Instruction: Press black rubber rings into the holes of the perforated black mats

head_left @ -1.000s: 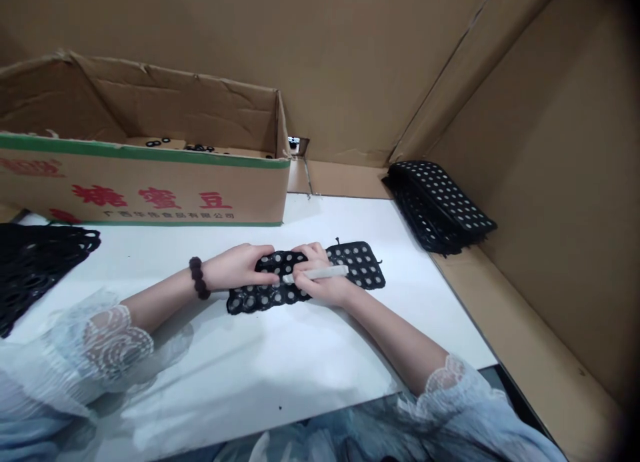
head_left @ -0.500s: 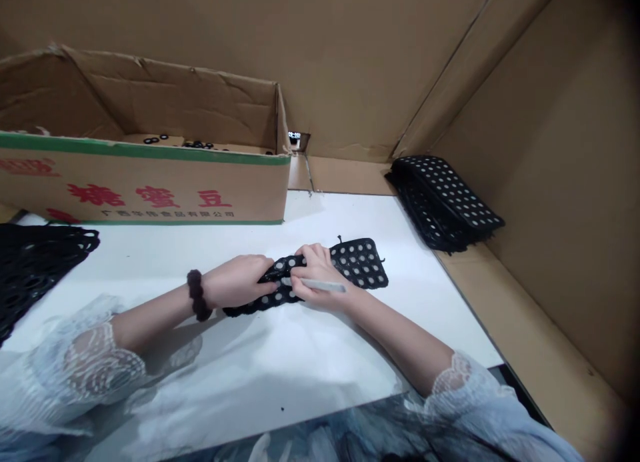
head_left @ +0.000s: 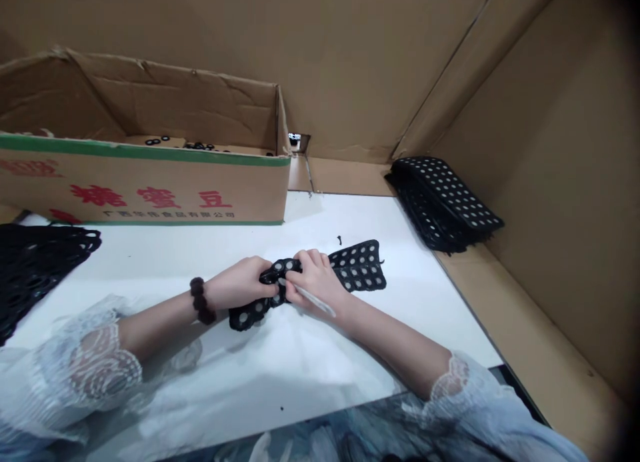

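Observation:
A black strip with rows of pale dots (head_left: 361, 265) lies across the white table, bunched up between my hands. My left hand (head_left: 239, 283) grips its left part, thumb and fingers pressed on the material. My right hand (head_left: 315, 282) is closed over the middle of the strip and also holds a slim whitish tool (head_left: 317, 301), its tip at the material near my left thumb. The tool's tip is partly hidden by the fingers. The strip's right end lies spread out beyond my right hand.
A cardboard box (head_left: 175, 189) with small black rings (head_left: 200, 146) stands at the back left. Black openwork material (head_left: 40, 269) lies at the left edge. Folded dotted black pieces (head_left: 445, 202) are stacked at the right, against the cardboard wall (head_left: 560, 182).
The strip is more bunched between my hands, and its left end has swung toward me. The whitish tool has tilted more steeply in my right hand.

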{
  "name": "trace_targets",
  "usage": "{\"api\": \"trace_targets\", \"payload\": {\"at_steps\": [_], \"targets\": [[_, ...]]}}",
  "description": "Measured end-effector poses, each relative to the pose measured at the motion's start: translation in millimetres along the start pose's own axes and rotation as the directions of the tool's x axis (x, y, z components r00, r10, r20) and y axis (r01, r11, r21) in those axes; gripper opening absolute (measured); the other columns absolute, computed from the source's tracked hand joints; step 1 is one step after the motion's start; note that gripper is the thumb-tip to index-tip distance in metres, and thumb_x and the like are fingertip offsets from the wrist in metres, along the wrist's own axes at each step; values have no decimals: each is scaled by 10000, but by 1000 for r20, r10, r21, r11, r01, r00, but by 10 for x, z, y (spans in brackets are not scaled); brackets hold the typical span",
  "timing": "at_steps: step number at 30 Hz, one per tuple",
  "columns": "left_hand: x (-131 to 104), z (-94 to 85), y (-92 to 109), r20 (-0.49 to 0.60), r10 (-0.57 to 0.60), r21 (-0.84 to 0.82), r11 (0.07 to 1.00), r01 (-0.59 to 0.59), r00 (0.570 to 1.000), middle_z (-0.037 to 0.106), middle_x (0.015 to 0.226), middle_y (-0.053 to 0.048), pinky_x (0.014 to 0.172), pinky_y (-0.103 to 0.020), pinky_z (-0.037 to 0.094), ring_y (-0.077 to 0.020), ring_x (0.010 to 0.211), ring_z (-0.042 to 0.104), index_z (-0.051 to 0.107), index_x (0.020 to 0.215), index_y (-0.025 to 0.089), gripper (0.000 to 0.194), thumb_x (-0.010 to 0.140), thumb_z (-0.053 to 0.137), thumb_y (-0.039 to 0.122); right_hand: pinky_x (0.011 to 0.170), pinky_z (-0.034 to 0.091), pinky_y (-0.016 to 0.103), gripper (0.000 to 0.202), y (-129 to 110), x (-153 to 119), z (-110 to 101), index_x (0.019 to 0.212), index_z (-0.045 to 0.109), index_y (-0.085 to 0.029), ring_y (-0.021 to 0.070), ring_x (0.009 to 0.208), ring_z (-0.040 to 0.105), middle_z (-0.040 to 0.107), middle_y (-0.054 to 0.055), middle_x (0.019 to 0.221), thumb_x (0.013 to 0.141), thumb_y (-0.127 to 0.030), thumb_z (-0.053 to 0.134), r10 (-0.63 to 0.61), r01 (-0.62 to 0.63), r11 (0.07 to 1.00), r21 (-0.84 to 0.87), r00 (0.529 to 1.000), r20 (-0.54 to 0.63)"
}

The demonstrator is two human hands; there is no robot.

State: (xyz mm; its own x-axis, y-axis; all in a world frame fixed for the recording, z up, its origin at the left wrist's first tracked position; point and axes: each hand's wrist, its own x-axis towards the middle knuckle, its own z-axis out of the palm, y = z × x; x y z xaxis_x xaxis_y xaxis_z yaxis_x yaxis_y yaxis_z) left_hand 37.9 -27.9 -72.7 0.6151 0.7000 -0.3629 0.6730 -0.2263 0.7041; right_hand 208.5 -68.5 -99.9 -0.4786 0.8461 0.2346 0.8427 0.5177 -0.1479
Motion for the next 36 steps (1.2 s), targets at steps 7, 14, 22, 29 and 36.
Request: {"api": "trace_targets", "payload": {"at_steps": [7,14,22,29,36], "targets": [[-19,12,83,-118,71,-110,990,-84,990,548,592,10,463,-211,341,-128,533,494,520,678,148,177,700,476,317,773,285,379,233,39,123,-32,759,614,-178,253,905,341,459,120,944,809,-281,411,77,-83,994,-64,992,-98],[103,-194,100,-43,157,-85,983,-160,987,581,685,12,530,-211,373,-136,591,518,529,808,166,210,725,461,346,769,302,378,234,139,134,-171,708,613,-181,245,920,337,459,102,977,802,-288,426,113,-118,993,-25,985,-129],[168,-250,-36,25,51,203,978,-55,998,607,638,-4,476,-219,321,-173,574,539,568,669,183,320,529,620,466,880,321,363,278,271,56,-134,566,554,-178,202,1012,340,460,51,1041,803,-221,416,24,0,952,305,997,-73],[144,-215,-14,48,0,190,982,-10,999,581,527,16,411,-210,312,-143,478,520,534,588,187,241,586,581,423,790,383,327,276,130,-70,-194,600,507,-171,161,851,449,491,60,876,830,-188,356,130,-20,859,511,975,-182],[156,-270,-54,168,-61,111,993,42,984,543,528,14,369,-199,289,-116,434,464,511,620,179,293,604,578,463,658,397,241,283,40,-101,-116,552,400,-170,96,698,454,419,17,805,828,-232,382,143,-159,806,570,987,73]]}}
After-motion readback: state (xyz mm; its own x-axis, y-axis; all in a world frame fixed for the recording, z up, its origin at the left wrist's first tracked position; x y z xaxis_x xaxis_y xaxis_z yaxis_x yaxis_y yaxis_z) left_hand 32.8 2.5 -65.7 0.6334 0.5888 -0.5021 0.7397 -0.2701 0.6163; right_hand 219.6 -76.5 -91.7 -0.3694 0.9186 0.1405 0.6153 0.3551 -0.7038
